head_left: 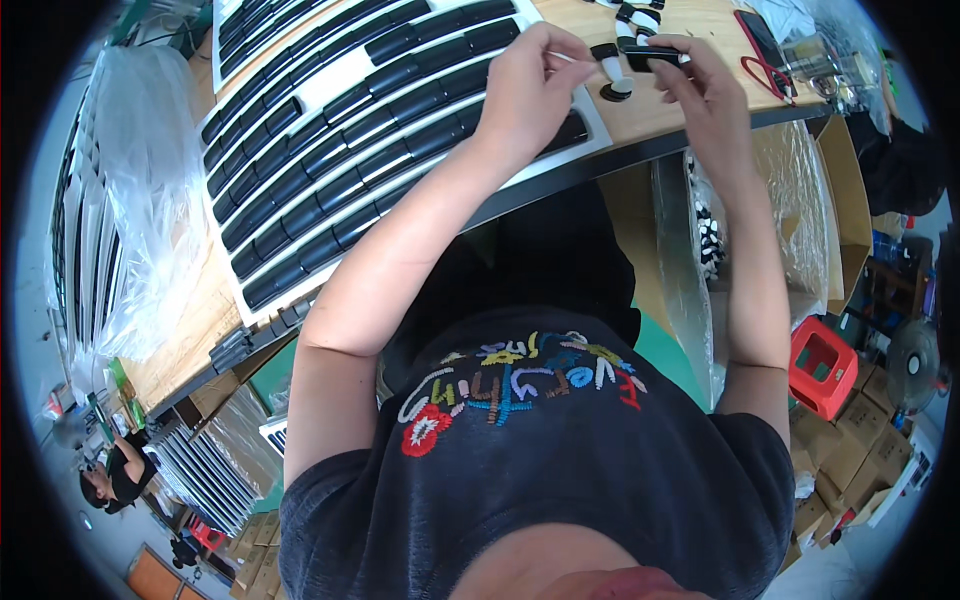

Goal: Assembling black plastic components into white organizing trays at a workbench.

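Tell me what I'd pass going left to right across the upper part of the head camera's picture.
Crumpled clear plastic sheeting, white tray with rows of black pieces, left hand, small black-and-white piece, right hand, dark phone-like slab, clear container.

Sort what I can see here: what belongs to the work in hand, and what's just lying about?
Probably part of the work:
black piece in the right hand
black-and-white parts close by
rows of black pieces

Apparently just lying about:
phone
red stool
fan
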Demonstrator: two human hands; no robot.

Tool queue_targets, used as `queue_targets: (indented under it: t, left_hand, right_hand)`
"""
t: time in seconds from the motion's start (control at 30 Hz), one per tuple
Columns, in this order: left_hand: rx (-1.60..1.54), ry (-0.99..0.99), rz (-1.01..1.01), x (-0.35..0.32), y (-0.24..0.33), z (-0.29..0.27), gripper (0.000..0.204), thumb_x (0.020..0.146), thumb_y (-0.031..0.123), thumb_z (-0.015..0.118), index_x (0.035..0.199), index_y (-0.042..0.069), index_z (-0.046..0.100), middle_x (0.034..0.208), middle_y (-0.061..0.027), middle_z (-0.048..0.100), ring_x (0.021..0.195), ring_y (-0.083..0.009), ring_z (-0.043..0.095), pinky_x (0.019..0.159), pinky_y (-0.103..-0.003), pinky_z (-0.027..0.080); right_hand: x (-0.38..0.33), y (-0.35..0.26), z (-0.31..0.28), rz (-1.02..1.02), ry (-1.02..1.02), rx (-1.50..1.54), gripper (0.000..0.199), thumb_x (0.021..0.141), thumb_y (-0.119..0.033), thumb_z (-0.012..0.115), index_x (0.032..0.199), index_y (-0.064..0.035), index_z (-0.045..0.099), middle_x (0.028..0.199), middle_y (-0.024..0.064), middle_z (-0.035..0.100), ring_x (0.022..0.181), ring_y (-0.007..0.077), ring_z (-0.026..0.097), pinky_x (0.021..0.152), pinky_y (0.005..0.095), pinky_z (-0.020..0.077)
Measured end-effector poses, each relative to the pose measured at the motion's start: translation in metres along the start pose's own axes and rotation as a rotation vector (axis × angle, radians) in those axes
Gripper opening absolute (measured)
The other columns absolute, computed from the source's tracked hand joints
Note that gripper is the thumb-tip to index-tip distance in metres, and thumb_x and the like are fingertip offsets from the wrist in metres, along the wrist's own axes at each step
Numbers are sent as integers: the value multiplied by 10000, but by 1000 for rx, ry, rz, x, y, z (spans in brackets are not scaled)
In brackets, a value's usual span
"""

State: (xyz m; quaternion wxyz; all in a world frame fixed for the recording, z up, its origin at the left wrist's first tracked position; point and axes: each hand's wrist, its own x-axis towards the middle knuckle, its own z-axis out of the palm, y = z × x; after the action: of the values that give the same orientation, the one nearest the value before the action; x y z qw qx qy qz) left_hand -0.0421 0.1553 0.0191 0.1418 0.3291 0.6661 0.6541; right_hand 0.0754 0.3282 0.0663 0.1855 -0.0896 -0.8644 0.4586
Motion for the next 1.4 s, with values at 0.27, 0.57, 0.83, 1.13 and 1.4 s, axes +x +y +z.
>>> queue_targets:
  t: [0.27,0.57,0.83,1.13,1.4]
  left_hand:
    - [306,58,42,-2,-10,-6,144,837,-4,707,976,-3,667,850,-113,647,755,-192,638,702,-302,531]
    - [413,-7,99,-2,-10,5,230,844,13,713,1073,22,692,944,-131,674,867,-229,659,796,-325,544]
    - [518,-1,171,2,-13,2,279,854,47,716,1133,45,707,944,-120,688,784,-195,664,739,-296,550]
    - [407,-90,219,6,-8,32,322,817,-47,622,1126,30,665,1054,-172,671,1023,-344,628,939,-432,501]
    - [411,-245,106,14,-16,31,340,839,-14,662,1172,53,642,1020,-171,702,951,-335,688,848,-373,558]
  right_hand:
    - [17,8,-11,-200,-198,-391,257,946,-79,612,1202,-59,613,990,114,676,920,233,672,800,331,511]
    - [9,32,6,-312,-201,-556,279,937,-90,610,1213,-54,614,1000,149,690,913,331,671,778,393,508]
    - [17,29,13,-260,-258,-644,275,902,-95,648,1172,-39,640,940,166,698,850,348,671,758,415,512]
    - [13,33,14,-316,-191,-613,248,891,-71,644,1138,-44,648,927,167,704,856,350,677,755,407,530]
    - [6,44,20,-227,-149,-408,287,912,-23,606,1195,-60,643,940,142,721,839,286,710,758,344,554]
